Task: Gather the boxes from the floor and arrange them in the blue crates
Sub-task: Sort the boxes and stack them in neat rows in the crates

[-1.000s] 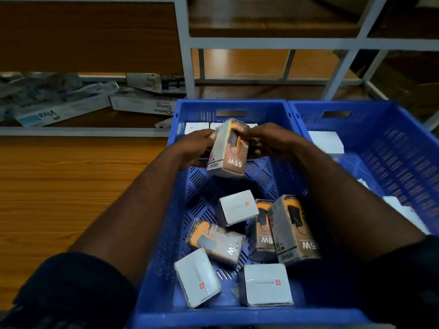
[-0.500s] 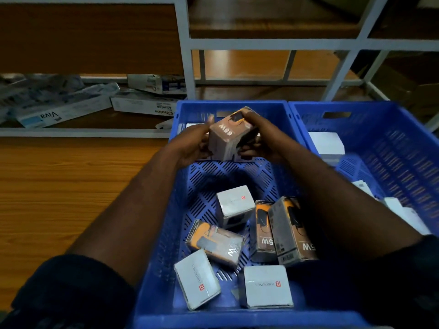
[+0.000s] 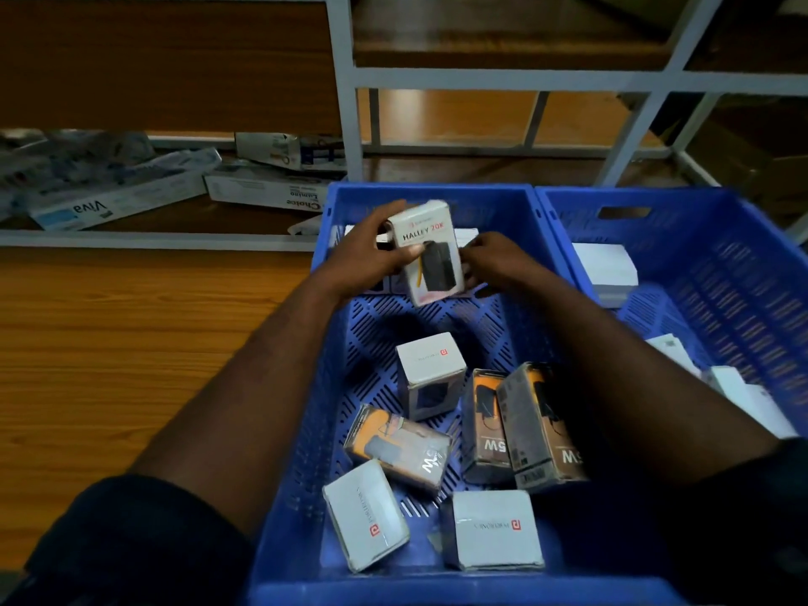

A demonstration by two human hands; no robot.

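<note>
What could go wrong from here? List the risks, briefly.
1. The left hand holds the HALLEY 20K box tilted above the blue crate's far end. The right hand's hold on it is unclear, so it may slip onto the white boxes below.
2. The 65W boxes stand leaning under the right forearm; lowering that arm might topple them.

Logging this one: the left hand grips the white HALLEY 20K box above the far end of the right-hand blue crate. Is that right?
Not quite. The left hand does grip the white HALLEY 20K box, but above the far end of the left-hand blue crate, not the right-hand blue crate beside it. The head view shows this.
</note>
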